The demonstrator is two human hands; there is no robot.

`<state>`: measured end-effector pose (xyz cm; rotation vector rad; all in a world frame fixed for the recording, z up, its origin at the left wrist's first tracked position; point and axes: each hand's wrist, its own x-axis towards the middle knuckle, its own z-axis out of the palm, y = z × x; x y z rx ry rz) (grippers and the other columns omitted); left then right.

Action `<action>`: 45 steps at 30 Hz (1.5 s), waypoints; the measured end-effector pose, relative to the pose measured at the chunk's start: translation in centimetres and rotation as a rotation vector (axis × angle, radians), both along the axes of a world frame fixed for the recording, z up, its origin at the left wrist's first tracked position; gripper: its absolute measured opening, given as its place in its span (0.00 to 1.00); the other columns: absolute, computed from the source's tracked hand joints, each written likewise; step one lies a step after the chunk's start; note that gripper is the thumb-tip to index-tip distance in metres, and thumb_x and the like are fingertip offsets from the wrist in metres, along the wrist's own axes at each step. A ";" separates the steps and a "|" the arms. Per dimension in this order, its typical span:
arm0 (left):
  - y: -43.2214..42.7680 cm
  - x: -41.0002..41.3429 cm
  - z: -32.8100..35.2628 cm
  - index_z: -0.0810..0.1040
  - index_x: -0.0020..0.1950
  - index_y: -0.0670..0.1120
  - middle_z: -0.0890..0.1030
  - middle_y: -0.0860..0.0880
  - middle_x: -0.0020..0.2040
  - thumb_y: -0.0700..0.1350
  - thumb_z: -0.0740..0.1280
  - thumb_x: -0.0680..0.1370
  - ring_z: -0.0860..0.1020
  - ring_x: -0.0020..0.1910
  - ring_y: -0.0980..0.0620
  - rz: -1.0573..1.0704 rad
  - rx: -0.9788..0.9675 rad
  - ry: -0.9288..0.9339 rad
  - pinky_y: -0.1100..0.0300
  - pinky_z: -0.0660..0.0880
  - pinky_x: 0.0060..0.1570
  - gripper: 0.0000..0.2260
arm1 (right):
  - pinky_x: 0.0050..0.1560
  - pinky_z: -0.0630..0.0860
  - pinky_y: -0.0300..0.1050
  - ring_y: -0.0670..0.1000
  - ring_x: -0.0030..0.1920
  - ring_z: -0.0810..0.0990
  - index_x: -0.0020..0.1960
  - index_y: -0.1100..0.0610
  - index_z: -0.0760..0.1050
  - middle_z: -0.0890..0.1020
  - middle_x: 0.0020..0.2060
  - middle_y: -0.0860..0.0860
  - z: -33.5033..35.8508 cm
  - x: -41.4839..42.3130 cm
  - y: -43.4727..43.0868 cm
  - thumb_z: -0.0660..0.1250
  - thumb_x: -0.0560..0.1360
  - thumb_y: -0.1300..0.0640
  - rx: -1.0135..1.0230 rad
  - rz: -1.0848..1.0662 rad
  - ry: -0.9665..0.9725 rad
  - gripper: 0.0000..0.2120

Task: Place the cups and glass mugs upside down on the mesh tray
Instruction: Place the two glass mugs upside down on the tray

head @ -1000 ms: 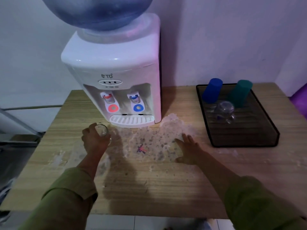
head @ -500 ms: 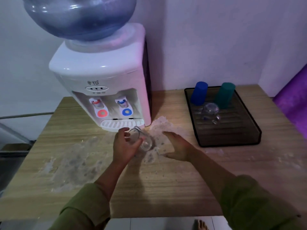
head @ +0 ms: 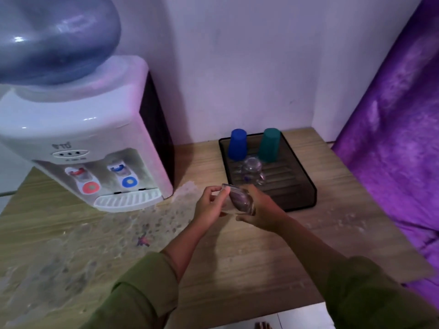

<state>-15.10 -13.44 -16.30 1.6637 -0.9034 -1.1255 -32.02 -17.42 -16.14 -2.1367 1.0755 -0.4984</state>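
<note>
Your wooden table (head: 249, 257) carries everything here, its surface blotched with pale worn patches on the left and centre. One white water dispenser (head: 90, 143) stands at the back left, with one blue-grey bottle (head: 54, 36) seated in its top; whether the bottle holds water, you cannot tell. Two taps on its front, one red, one blue, over a white drip grille. Purple fabric (head: 392, 138) runs down the right edge.

One black mesh tray (head: 306, 184) sits at the back right of the table. In it, count three items: one blue cup (head: 237, 144) and one green cup (head: 269, 144), both upside down along the far end, side by side but apart; one clear glass mug (head: 252, 172) just in front of them, between the two, upside down as far as the glare allows.

A second glass mug (head: 238, 200) is in the air just off the tray's near left corner, tilted on its side, apparently empty. Your left hand (head: 210, 205) pinches its rim end with fingers closed on the glass; your right hand (head: 261, 210) wraps the other end. Both sleeves are olive green.
</note>
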 end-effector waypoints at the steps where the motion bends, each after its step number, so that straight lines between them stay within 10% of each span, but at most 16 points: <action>1: -0.6 -0.6 0.0 0.77 0.46 0.56 0.83 0.47 0.47 0.62 0.66 0.70 0.83 0.44 0.51 -0.037 0.014 0.003 0.54 0.81 0.42 0.12 | 0.57 0.76 0.42 0.49 0.57 0.77 0.66 0.56 0.65 0.77 0.60 0.55 0.1 -0.9 -0.3 0.80 0.62 0.55 0.008 -0.016 -0.002 0.37; 8: -4.2 -4.0 0.0 0.77 0.48 0.53 0.81 0.53 0.48 0.61 0.60 0.75 0.78 0.48 0.54 -0.220 0.039 -0.186 0.64 0.72 0.42 0.13 | 0.52 0.70 0.38 0.50 0.53 0.77 0.70 0.52 0.61 0.76 0.59 0.57 -0.1 -7.0 -3.3 0.76 0.66 0.52 -0.002 -0.088 0.169 0.37; 15: -7.0 -3.6 -1.9 0.64 0.71 0.44 0.66 0.38 0.69 0.45 0.67 0.74 0.68 0.67 0.39 -0.144 0.164 -0.521 0.50 0.66 0.68 0.26 | 0.54 0.78 0.51 0.59 0.54 0.79 0.64 0.56 0.63 0.78 0.57 0.60 0.5 -10.8 -7.9 0.77 0.65 0.52 -0.007 -0.163 0.390 0.34; 39: -9.0 -3.6 -4.7 0.72 0.65 0.42 0.79 0.39 0.56 0.36 0.65 0.74 0.79 0.50 0.45 0.026 0.106 -0.519 0.59 0.75 0.49 0.19 | 0.43 0.72 0.44 0.54 0.50 0.80 0.63 0.59 0.67 0.80 0.51 0.54 -0.2 -6.8 -16.8 0.71 0.65 0.36 -0.049 -0.404 0.608 0.37; 45: -9.1 -3.4 -4.8 0.74 0.63 0.42 0.81 0.40 0.53 0.34 0.66 0.73 0.78 0.44 0.48 0.033 0.095 -0.522 0.62 0.72 0.45 0.19 | 0.39 0.71 0.40 0.50 0.39 0.77 0.52 0.54 0.80 0.79 0.38 0.49 -0.3 -6.1 -17.8 0.70 0.66 0.38 -0.047 -0.399 0.597 0.23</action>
